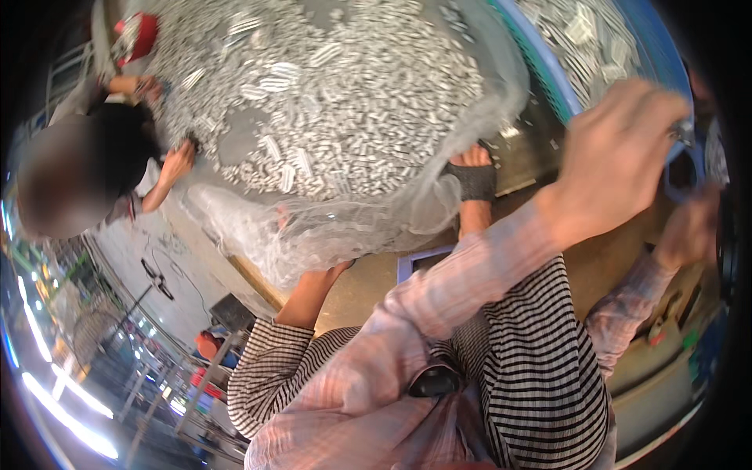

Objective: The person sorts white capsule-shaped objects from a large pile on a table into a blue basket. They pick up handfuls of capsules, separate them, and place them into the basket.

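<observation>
My left hand [615, 160] reaches across to the far right, its fingers curled closed. A small dark, shiny bit [680, 129] shows at its fingertips, too small to name. Lower and further right is my right hand [689, 227], smeared by motion, so its fingers do not read. Between the two hands sits a blue-purple ring-shaped edge [683, 171], partly hidden. Just beyond my left hand stands a blue tub [662, 39] with long silvery striped pieces [583, 31] in it.
Small grey-silver pieces [376, 102] lie heaped in front on clear plastic sheeting [313, 235]. At the left, another person's hand [178, 160] rests by the heap, near a red container [137, 37]. A sandalled foot [474, 172] stands beside the sheeting.
</observation>
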{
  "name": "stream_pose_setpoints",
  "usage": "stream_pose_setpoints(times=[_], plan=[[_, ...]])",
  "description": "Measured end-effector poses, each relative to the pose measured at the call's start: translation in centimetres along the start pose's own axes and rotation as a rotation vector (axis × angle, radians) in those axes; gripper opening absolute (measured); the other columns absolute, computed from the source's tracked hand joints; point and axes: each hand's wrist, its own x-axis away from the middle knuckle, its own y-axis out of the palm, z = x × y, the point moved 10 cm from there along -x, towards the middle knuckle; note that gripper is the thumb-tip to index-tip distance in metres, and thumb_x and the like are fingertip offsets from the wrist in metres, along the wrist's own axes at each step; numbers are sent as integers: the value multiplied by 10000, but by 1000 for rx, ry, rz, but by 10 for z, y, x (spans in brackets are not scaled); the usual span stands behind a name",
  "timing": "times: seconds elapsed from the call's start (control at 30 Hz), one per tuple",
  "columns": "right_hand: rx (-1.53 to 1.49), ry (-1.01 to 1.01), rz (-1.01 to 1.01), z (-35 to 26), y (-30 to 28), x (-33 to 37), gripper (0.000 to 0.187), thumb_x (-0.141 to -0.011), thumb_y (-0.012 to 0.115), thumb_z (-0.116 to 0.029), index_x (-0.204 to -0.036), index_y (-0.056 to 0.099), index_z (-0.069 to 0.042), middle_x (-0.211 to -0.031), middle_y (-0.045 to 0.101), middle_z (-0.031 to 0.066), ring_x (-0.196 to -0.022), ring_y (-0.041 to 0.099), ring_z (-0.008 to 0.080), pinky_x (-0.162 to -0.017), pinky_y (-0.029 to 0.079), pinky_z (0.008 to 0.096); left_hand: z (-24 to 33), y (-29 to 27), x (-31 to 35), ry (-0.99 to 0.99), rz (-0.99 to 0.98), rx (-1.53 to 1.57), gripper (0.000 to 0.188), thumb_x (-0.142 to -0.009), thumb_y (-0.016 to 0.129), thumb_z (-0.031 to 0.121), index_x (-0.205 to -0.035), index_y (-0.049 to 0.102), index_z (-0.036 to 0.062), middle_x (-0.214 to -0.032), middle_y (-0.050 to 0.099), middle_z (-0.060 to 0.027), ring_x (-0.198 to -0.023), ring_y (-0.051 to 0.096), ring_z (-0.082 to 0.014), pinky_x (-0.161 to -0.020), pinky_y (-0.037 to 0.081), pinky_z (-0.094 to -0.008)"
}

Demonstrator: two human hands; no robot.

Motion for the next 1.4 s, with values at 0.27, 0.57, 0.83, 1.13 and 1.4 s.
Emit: stream_pose_setpoints(times=[0.27, 0.57, 0.83, 1.13, 1.4], plan=[[127, 47, -230, -17, 64, 10, 289, -921, 557, -235, -1163, 612, -87, -1139, 625, 100, -1049, 594, 242, -884, 442, 325, -88, -163, 10, -107, -52, -651, 312, -724, 617, -42, -991, 675, 109, -1157, 585, -96, -1058, 555, -277, -880, 471, -368], [-286, -74, -329, -117, 90, 8, 146, -876, 582, -5, -996, 665, -19, -920, 667, 56, -846, 611, 120, -753, 469, 245, -205, -322, -49, -330, -179, -971, 224, -791, 572, 54, -947, 722, 113, -851, 691, -126, -803, 653, -300, -766, 499, -349], [-418, -101, -589, -184, 153, 30, 138, -879, 590, -75, -983, 673, -38, -912, 668, 81, -799, 630, 154, -687, 488, 258, -231, -344, -24, -724, -300, -781, 374, -752, 729, 150, -1100, 650, 40, -923, 681, -79, -810, 635, -128, -711, 535, -285], [-407, -493, -693, -302, 316, 138, 198, -851, 600, -222, -872, 657, -33, -922, 593, 114, -781, 631, 290, -684, 513, 388, -155, -362, 19, -869, 243, 100, 237, -812, 680, 25, -1015, 568, -23, -899, 630, -81, -835, 633, -168, -728, 578, -310], [-230, -386, -1006, -307, 358, 125, 137, -778, 574, -122, -778, 663, -18, -851, 655, 197, -762, 645, 374, -705, 501, 459, -112, -376, 35, -852, 363, -13, 257, -844, 624, 7, -1089, 565, -40, -948, 625, -94, -846, 622, -151, -701, 567, -282]])
